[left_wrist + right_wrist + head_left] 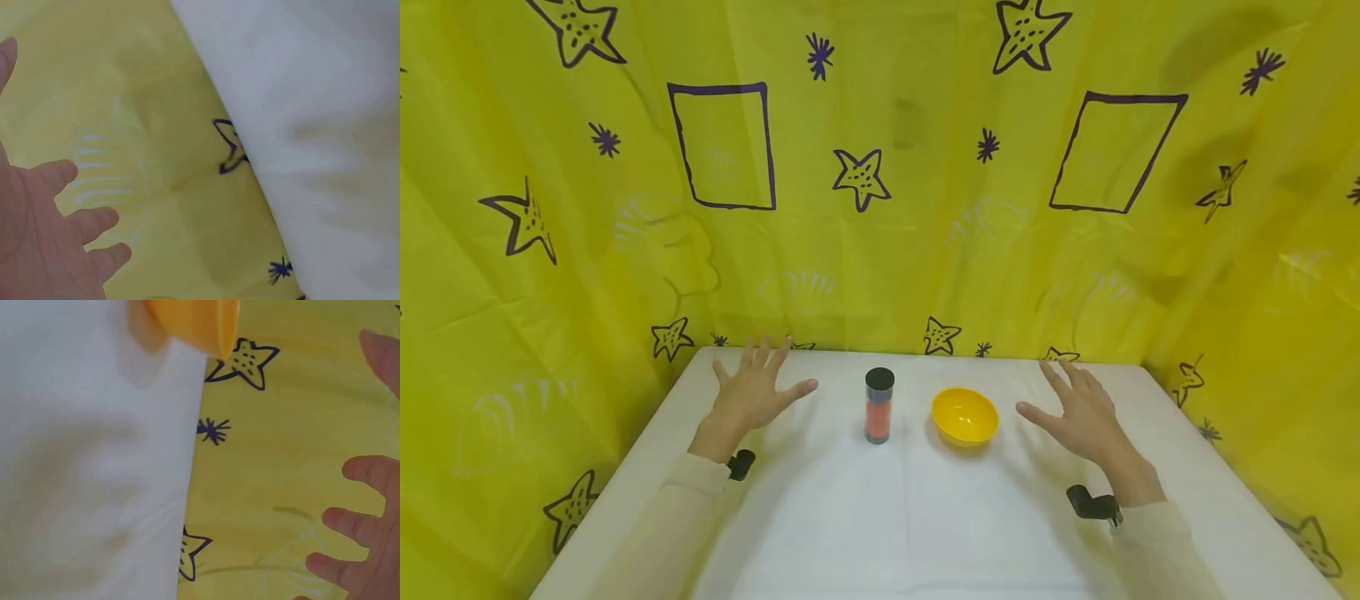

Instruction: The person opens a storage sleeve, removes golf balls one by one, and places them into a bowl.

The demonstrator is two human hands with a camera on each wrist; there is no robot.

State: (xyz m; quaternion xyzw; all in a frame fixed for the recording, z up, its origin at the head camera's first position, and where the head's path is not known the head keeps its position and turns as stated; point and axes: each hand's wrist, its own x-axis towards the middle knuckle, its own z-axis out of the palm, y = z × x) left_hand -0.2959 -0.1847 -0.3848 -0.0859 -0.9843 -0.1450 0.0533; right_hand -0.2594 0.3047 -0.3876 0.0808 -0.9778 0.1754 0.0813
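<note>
Your backdrop (880, 250) is the biggest thing here, a thin, creased yellow sheet printed with dark stars and rectangles, wrapping the far side and both flanks; its edges run out of the head view, and in both wrist views you see only a blurred patch of it. Below it lies the table (880, 517), covered in smooth white cloth, its near edge cut off at the bottom of the head view and its surface soft and shadowed in the wrist views. Your sleeves (677, 500) are pale fabric, only partly in view. Your left hand (752, 396) hovers over the table's far left, palm down, fingers straight and spread, holding nothing; the left wrist view shows just part of the palm and a few fingers (94, 222). Your right hand (1078, 412) does the same on the far right, fingers spread and empty, and its wrist view catches only some fingertips (369, 472). Whether either palm touches the cloth you cannot tell. Between your hands, the bowl (965, 415) is round, glossy yellow plastic, mouth up, sitting right of centre; the right wrist view clips all but its rim. Just left of it and apart stands the jar (878, 406), a slim clear cylinder with a black cap, orange contents you cannot make out, long axis upright, cap on top.
</note>
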